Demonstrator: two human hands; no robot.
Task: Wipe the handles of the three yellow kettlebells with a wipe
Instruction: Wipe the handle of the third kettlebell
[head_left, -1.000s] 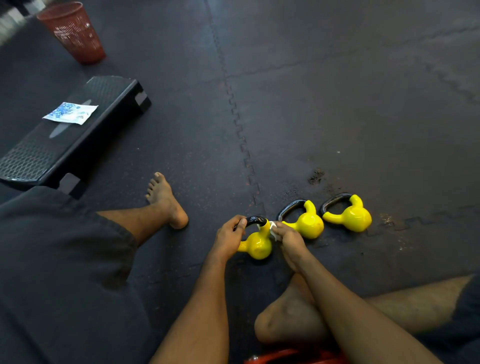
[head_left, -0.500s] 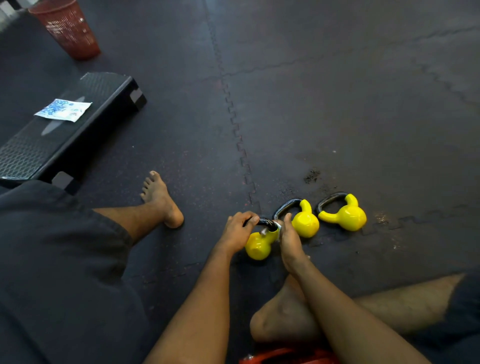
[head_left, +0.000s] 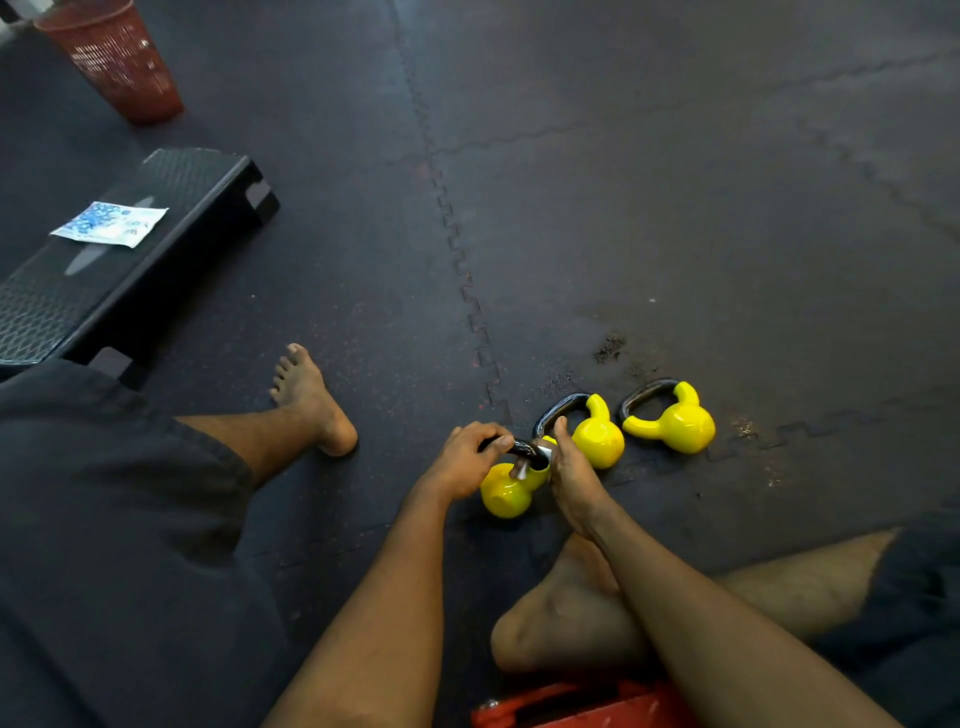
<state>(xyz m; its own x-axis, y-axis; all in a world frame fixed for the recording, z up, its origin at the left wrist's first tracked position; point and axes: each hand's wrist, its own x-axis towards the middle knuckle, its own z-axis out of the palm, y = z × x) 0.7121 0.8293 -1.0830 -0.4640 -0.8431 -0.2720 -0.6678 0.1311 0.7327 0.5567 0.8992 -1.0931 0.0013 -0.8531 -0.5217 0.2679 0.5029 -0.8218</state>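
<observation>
Steady the kettlebell (head_left: 506, 491) with the left hand (head_left: 467, 460) clamped on its handle (head_left: 519, 448); slide the wipe (head_left: 544, 448), pinched by fingers of the right hand (head_left: 571, 470), round the whole loop

Dark interlocking rubber mats (head_left: 675, 208) are covering the whole floor, and a jigsaw-toothed seam (head_left: 462, 270) is running from the far edge toward the near side. A crumbly scuffed patch (head_left: 608, 349) is showing just right of that seam. At left, a black aerobic step platform (head_left: 171, 249) is lying on the mats and carrying a blue-and-white packet (head_left: 109, 223). Beyond it, a red mesh wastebasket (head_left: 114, 57) is standing upright.
</observation>
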